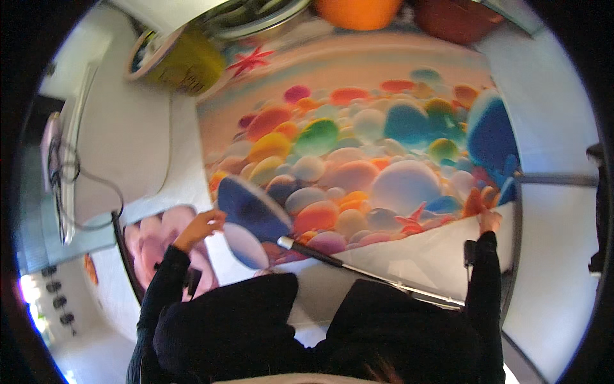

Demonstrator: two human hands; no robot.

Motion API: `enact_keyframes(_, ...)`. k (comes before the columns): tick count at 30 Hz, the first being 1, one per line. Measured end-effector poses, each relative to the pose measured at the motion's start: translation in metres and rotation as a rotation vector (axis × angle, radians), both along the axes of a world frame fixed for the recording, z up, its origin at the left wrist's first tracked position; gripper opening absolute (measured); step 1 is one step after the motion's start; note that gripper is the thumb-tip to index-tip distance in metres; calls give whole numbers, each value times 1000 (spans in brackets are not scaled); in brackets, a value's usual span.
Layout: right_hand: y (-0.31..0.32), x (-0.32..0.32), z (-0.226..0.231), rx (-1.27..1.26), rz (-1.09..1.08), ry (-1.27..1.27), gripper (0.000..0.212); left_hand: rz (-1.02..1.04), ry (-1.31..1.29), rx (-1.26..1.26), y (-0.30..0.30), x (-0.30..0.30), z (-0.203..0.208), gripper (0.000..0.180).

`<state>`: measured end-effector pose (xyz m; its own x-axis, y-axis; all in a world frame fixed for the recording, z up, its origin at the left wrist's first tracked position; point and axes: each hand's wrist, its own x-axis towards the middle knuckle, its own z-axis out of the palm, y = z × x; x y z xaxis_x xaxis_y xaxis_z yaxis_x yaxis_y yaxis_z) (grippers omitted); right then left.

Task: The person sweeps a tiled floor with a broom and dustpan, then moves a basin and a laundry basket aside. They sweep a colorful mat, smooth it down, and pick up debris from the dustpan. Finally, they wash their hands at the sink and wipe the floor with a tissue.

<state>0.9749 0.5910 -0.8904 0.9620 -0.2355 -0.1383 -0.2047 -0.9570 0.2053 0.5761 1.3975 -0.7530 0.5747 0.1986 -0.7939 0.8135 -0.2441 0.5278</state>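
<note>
- Mat (345, 153), pebble print, spread in front of the person, fills most of mid view; lower edge runs slantwise btwn the hands.
- L hand (203, 229) by mat's lower L edge, next to dark blue printed stone; fingers bent, can't tell if clamped on anything.
- R hand (490, 221) at mat's lower R corner, fingertips at the edge; can't tell if they're pinching it (small, blurry).
- Pole (329, 259), dark w/ white end + thin pale shaft, slants btwn hands; white end overlaps mat's lower edge, other end near R sleeve (485, 281). In the way there.
- Person's dark-clad legs (236, 313) block lower middle.
- Pink panel (166, 240), rounded pattern, L of mat, partly behind L forearm.
- Far side, L to R: yellow-green bucket (185, 67), metal-rimmed basin (268, 25), orange tub (358, 14), brown-red tub (455, 22), all crowding mat's far end; basin + tubs cut off at top.
- Far L: loose dark cable (115, 185).
- R: dark bar (556, 179) sticking out sideways from beside mat.
</note>
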Motion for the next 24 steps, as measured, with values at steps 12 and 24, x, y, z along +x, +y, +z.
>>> enact_keyframes(12, 281, -52, 70, 894, 834, 90, 53, -1105, -55, 160, -49, 192, 104, 24)
enact_keyframes(24, 415, -85, 36, 907, 665, -64, 15, -878, -907, 699, -192, 335, -29, 21)
